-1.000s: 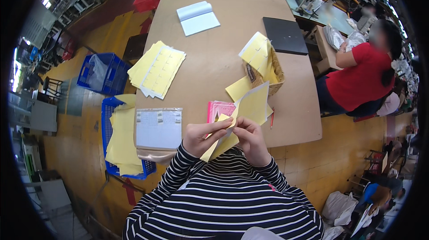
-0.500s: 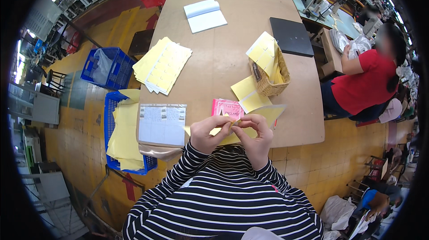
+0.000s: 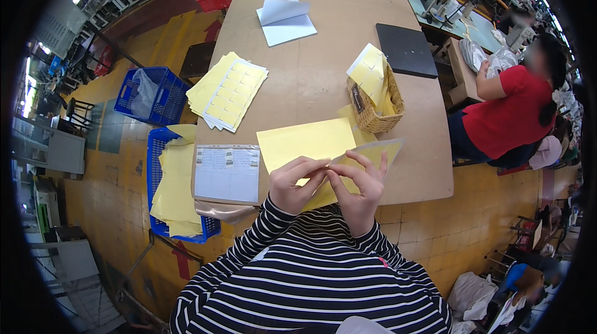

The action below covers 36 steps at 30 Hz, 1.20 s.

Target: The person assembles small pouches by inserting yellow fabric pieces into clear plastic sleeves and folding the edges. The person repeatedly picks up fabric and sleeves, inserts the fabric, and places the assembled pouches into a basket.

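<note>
Yellow sheet held in both hands at the table's near edge

Yellow sheet point(image 3: 367, 154) sits pinched between my left hand point(image 3: 297, 183) and right hand point(image 3: 360, 186), fingertips meeting on it. I see another yellow page point(image 3: 305, 141) lying flat on the table point(image 3: 323, 54) just beyond, beside a wicker basket point(image 3: 373, 107).

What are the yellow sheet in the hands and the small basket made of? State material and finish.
Yellow sheet: apparently thin paper, matte; it bends and peels between the left hand and right hand.
Small basket: looks like woven wicker or straw, tan and unglazed; a plaited weave shows on its wall.
</note>
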Each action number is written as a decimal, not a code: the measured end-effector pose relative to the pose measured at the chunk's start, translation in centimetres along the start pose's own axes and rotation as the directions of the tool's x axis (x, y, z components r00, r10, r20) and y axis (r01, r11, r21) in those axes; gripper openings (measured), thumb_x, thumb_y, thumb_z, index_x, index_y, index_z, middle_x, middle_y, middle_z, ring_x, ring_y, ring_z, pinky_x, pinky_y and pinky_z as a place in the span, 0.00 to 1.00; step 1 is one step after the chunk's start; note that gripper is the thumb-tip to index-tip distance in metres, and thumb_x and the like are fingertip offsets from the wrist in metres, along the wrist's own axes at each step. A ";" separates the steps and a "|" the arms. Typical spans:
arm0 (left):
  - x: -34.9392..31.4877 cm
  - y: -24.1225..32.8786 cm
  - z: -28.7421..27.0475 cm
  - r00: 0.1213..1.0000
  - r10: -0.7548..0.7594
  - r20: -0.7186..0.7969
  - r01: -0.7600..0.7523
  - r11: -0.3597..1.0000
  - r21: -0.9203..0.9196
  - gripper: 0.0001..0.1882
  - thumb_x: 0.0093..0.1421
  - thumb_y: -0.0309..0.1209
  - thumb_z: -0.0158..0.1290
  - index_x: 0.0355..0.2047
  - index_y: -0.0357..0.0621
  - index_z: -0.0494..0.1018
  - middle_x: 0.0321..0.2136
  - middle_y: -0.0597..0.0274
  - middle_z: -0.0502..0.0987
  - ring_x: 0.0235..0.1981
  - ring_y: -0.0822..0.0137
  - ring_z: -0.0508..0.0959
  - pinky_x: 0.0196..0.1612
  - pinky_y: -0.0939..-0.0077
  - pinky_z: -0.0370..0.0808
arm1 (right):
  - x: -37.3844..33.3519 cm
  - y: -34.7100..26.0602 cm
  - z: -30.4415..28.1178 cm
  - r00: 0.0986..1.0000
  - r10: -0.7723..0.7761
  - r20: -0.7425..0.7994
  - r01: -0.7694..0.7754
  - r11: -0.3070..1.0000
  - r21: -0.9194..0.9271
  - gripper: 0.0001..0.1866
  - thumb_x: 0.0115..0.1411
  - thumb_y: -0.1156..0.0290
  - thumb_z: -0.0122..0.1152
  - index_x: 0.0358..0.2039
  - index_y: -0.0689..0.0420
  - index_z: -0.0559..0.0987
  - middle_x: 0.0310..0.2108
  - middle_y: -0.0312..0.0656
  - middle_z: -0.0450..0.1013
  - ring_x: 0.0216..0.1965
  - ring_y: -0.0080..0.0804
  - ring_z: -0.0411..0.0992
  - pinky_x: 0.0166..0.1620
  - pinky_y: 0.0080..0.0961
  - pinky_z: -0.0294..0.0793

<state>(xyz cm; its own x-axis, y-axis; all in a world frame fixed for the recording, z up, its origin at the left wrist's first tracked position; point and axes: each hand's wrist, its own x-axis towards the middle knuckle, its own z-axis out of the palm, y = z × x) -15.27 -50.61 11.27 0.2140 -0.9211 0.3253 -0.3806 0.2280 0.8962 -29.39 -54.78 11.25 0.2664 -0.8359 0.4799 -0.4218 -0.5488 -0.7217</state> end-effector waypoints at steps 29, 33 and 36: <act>1.0 -5.3 -3.5 0.738 -0.656 -0.158 0.140 0.377 -0.916 0.12 0.66 0.35 0.36 0.39 0.40 0.64 0.46 0.48 0.72 0.45 0.57 0.75 0.49 0.62 0.73 | -2.1 2.7 0.2 0.914 -0.406 0.021 0.389 0.889 0.240 0.06 0.38 0.75 0.64 0.17 0.51 0.76 0.39 0.33 0.76 0.50 0.38 0.67 0.58 0.41 0.59; 0.9 -7.0 -4.7 0.720 -0.683 -0.124 0.131 0.310 -0.942 0.10 0.67 0.33 0.36 0.38 0.39 0.62 0.48 0.46 0.72 0.44 0.57 0.75 0.49 0.62 0.73 | -2.4 3.0 0.3 0.834 -0.547 0.068 0.517 0.820 0.245 0.09 0.39 0.76 0.62 0.15 0.49 0.70 0.39 0.30 0.79 0.52 0.36 0.67 0.64 0.38 0.51; 1.0 -8.2 -5.7 0.718 -0.686 -0.121 0.104 0.277 -0.955 0.12 0.67 0.33 0.36 0.42 0.37 0.63 0.48 0.47 0.72 0.45 0.57 0.74 0.49 0.62 0.73 | -2.5 3.1 0.1 0.840 -0.536 0.082 0.495 0.820 0.288 0.09 0.39 0.77 0.61 0.17 0.50 0.70 0.35 0.32 0.80 0.49 0.35 0.69 0.64 0.39 0.51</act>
<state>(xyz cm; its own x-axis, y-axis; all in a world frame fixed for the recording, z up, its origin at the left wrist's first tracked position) -6.84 -51.61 5.92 0.5237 -0.7791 -0.3445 0.7759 0.2693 0.5704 -31.26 -54.42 7.75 0.5213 -0.4092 0.7488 0.0354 -0.8664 -0.4981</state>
